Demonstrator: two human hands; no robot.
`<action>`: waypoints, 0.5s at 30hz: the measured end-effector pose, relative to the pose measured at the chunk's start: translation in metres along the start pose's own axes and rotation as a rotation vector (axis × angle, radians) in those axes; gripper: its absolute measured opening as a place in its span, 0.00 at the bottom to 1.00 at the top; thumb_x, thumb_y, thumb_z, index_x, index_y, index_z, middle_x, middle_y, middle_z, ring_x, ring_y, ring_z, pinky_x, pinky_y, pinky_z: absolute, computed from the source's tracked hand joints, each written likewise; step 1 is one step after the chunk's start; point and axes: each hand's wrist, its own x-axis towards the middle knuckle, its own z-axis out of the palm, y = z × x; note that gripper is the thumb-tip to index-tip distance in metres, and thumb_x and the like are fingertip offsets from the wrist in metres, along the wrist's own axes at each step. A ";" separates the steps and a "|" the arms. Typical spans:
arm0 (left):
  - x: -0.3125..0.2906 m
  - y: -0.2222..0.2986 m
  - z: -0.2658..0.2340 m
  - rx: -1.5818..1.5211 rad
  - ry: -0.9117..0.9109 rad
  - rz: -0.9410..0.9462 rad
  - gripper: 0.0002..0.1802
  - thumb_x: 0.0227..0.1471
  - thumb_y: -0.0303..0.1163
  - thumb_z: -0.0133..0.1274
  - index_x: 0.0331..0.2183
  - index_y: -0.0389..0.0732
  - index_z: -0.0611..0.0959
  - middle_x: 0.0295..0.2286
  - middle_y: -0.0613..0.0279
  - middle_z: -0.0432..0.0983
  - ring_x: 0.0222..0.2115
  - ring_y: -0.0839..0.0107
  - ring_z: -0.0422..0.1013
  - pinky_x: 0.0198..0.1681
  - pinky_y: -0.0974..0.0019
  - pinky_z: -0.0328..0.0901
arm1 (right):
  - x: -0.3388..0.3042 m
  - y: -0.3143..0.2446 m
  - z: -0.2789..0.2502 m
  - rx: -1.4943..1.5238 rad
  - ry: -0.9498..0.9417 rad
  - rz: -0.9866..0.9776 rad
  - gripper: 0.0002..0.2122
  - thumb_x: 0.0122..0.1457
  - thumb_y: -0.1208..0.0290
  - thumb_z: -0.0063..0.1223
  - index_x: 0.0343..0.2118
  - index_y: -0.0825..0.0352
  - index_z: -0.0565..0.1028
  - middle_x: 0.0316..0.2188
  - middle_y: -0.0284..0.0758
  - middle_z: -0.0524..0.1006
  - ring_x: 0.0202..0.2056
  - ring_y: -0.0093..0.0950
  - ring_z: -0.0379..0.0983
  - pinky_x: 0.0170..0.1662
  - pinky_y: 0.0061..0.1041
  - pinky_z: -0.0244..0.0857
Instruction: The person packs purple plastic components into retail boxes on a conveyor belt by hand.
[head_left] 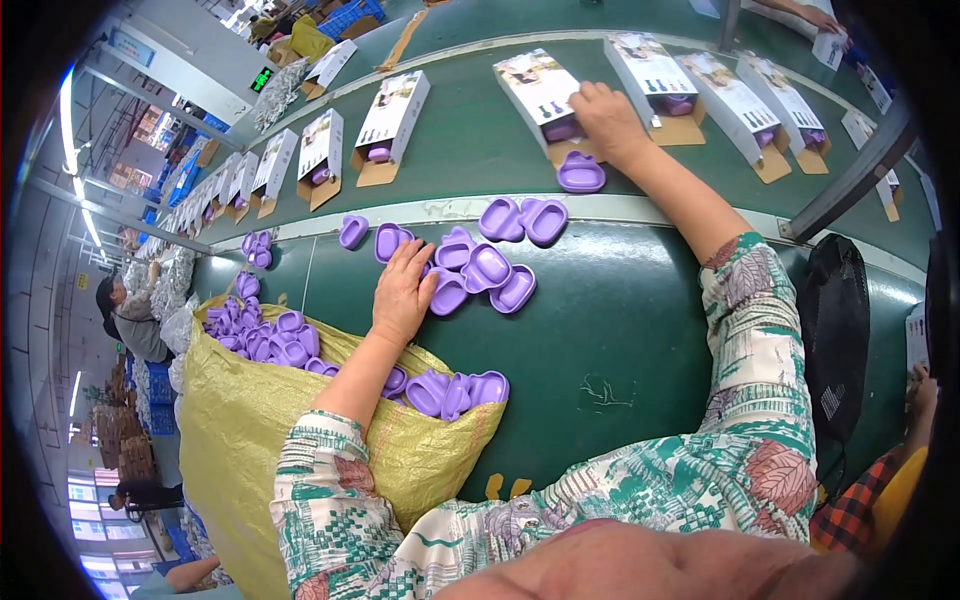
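My right hand (608,120) reaches out to an open white carton (535,88) on the green conveyor belt (450,140), fingers resting on the purple plastic piece in its mouth. A loose purple piece (581,172) lies just below that hand. My left hand (402,292) lies flat on the near green table, fingers spread, touching a heap of purple plastic pieces (485,265). Below my left forearm a yellow woven sack (240,420) holds many more of the purple pieces (275,340).
A row of open white cartons (390,115) with purple pieces rides the belt left and right. A white rail (620,207) separates belt and table. A black bag (835,330) hangs at right. Other people sit at far left (125,310) and lower right (900,470).
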 end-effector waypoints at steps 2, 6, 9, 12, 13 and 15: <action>0.000 0.000 -0.001 -0.001 0.007 -0.002 0.22 0.52 0.40 0.49 0.47 0.41 0.74 0.49 0.52 0.68 0.52 0.52 0.61 0.55 0.57 0.57 | -0.012 0.002 -0.006 0.090 0.010 0.028 0.05 0.50 0.71 0.51 0.27 0.65 0.70 0.30 0.37 0.71 0.35 0.36 0.70 0.34 0.34 0.64; 0.000 0.000 -0.004 -0.006 0.024 0.001 0.22 0.52 0.40 0.49 0.46 0.40 0.75 0.47 0.52 0.69 0.52 0.52 0.62 0.54 0.57 0.57 | -0.035 -0.015 -0.058 0.380 -0.282 0.086 0.10 0.51 0.65 0.55 0.26 0.67 0.71 0.26 0.40 0.71 0.32 0.40 0.70 0.35 0.38 0.64; 0.001 0.000 -0.003 -0.009 0.032 -0.001 0.21 0.51 0.40 0.49 0.46 0.39 0.75 0.47 0.52 0.69 0.51 0.52 0.62 0.54 0.57 0.58 | -0.049 -0.020 -0.068 0.338 -0.420 -0.015 0.07 0.49 0.70 0.54 0.25 0.68 0.71 0.28 0.41 0.70 0.34 0.40 0.70 0.37 0.37 0.63; 0.001 -0.002 -0.001 -0.004 0.041 -0.007 0.21 0.51 0.40 0.50 0.45 0.39 0.75 0.47 0.52 0.70 0.51 0.52 0.63 0.54 0.57 0.58 | -0.046 -0.028 -0.068 0.207 -0.469 -0.107 0.04 0.49 0.74 0.48 0.25 0.69 0.72 0.29 0.40 0.71 0.37 0.38 0.70 0.39 0.36 0.64; 0.000 -0.004 0.000 -0.001 0.043 -0.003 0.21 0.51 0.40 0.50 0.45 0.39 0.75 0.46 0.52 0.70 0.51 0.52 0.63 0.53 0.57 0.58 | -0.045 -0.032 -0.065 0.216 -0.453 -0.124 0.03 0.49 0.75 0.48 0.25 0.68 0.72 0.30 0.39 0.71 0.38 0.37 0.69 0.39 0.35 0.64; 0.001 -0.001 -0.001 0.001 0.052 -0.008 0.20 0.51 0.39 0.50 0.44 0.39 0.76 0.46 0.52 0.70 0.51 0.52 0.63 0.53 0.57 0.58 | -0.037 -0.041 -0.063 0.227 -0.442 -0.149 0.03 0.48 0.76 0.47 0.26 0.68 0.72 0.30 0.38 0.71 0.38 0.36 0.69 0.39 0.34 0.64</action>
